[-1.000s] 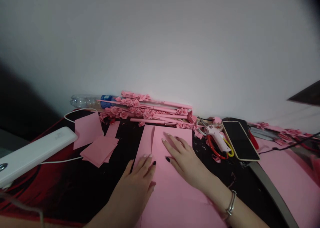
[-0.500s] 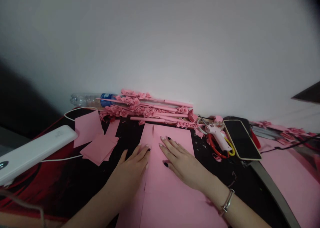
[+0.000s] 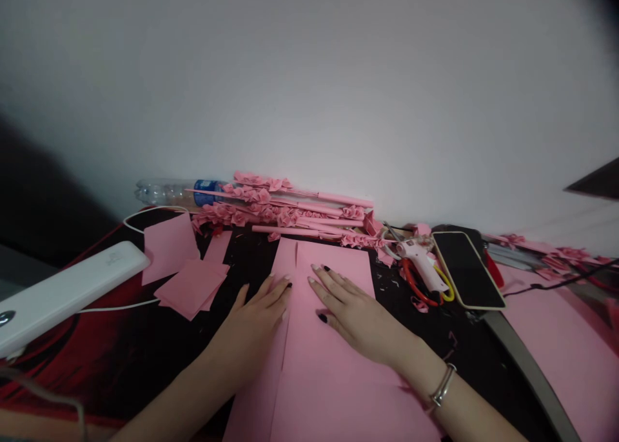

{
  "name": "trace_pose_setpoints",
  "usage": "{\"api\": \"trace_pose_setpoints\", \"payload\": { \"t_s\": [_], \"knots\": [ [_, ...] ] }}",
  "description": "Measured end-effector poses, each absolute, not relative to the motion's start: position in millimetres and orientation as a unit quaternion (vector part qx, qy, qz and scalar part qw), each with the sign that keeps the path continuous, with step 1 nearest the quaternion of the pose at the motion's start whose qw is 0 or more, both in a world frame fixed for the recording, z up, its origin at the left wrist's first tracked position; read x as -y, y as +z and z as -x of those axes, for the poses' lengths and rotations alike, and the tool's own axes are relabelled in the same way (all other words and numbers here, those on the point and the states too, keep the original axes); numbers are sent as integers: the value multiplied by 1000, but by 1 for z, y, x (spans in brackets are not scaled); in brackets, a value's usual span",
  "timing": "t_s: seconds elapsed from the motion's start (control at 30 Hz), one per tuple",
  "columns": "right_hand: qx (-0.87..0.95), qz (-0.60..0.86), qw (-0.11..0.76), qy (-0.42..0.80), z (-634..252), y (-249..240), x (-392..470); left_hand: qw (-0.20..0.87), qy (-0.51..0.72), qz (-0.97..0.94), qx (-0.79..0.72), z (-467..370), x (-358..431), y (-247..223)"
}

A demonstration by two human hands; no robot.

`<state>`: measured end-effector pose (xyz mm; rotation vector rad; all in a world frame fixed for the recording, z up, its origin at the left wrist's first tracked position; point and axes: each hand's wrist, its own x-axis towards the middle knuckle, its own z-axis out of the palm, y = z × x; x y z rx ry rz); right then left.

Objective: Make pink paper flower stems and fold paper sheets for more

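Both palms lie flat: left hand [image 3: 256, 322] and right hand [image 3: 355, 313] press the pink sheet [image 3: 329, 377]; firm, even pressure along the crease [image 3: 286, 339] keeps it sharp.

hands [image 3: 309, 316] on paper sheet [image 3: 333, 371], phone [image 3: 467, 270] right

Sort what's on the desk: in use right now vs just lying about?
In use:
- left hand, flat on the strip
- right hand, flat on the sheet
- pink paper sheet
- pink strip at its left edge

Lying about:
- glue gun
- phone
- white power bank
- plastic bottle
- paper rose stems
- pink squares
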<state>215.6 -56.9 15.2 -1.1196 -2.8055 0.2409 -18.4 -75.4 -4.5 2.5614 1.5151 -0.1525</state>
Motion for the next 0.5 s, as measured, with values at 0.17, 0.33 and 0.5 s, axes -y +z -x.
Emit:
{"api": "trace_pose_setpoints", "payload": {
  "t_s": [0.17,0.33,0.5],
  "knots": [
    [923,374,53,76,-215,13,57,77,-46,-861,-500,19,75,-5],
    [924,372,58,76,-216,13,57,75,-40,-863,-497,20,75,-10],
    [926,371,34,55,-214,16,58,72,-22,-864,-498,20,74,-14]
  ]
}}
